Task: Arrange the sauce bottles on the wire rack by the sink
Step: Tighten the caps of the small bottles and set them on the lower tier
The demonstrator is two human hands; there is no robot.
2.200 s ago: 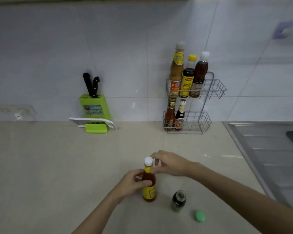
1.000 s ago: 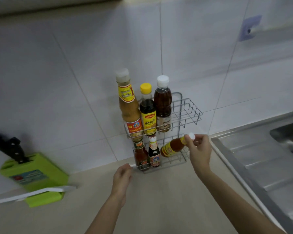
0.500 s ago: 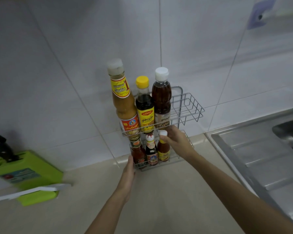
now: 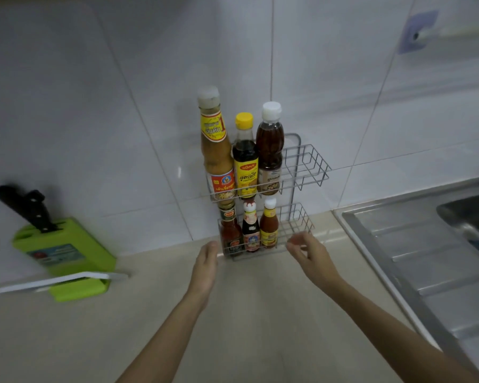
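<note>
A two-tier wire rack (image 4: 307, 167) stands against the tiled wall. Its upper shelf holds a tall tan sauce bottle (image 4: 216, 150), a dark yellow-capped bottle (image 4: 245, 161) and a brown white-capped bottle (image 4: 269, 150). The lower shelf holds a red sauce bottle (image 4: 230, 230), a dark bottle (image 4: 250, 230) and the small orange chili sauce bottle (image 4: 268, 225), all upright. My left hand (image 4: 205, 266) rests flat by the rack's front left corner. My right hand (image 4: 313, 258) hovers just in front of the lower shelf's right end, fingers apart, holding nothing.
A green knife block (image 4: 64, 252) with black-handled knives sits at the left on the beige counter (image 4: 150, 327), with a white board (image 4: 58, 280) slotted in its base. A steel sink (image 4: 426, 258) with drainer ridges lies to the right.
My right hand has let go of the orange chili sauce bottle, which now stands in the lower shelf, and has drawn back toward me. My left hand stays by the rack.
</note>
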